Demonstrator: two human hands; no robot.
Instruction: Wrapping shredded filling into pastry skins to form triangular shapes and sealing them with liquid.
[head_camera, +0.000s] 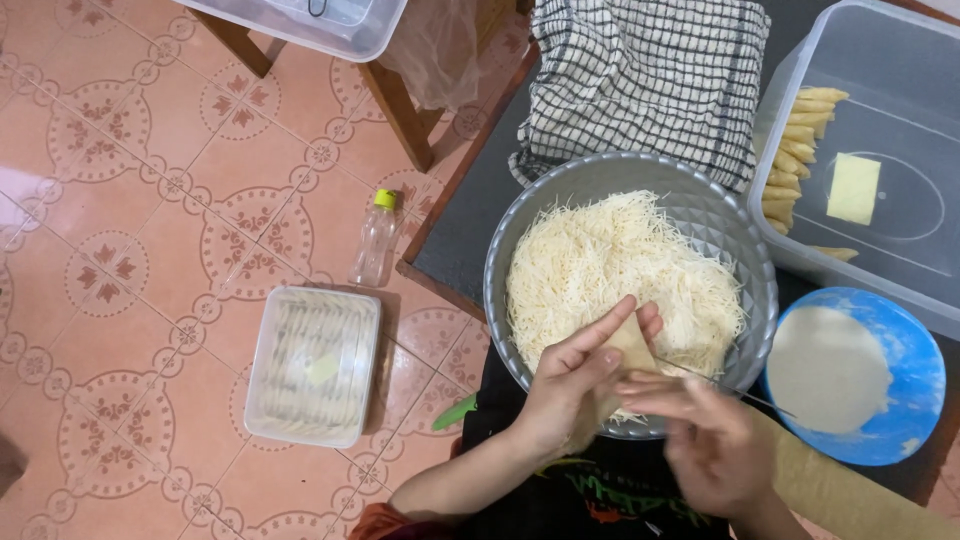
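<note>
Head view: the left hand (572, 385) cups a pale wrapper sheet (632, 345) over the grey bowl (740, 250) of shredded filling (610, 265), at the bowl's six o'clock. The right hand (705, 440), blurred, pinches the sheet's edge with narrowed fingers. Best to keep the sheet flat and fold snugly. A blue plate (915, 375) sits at three o'clock.
</note>
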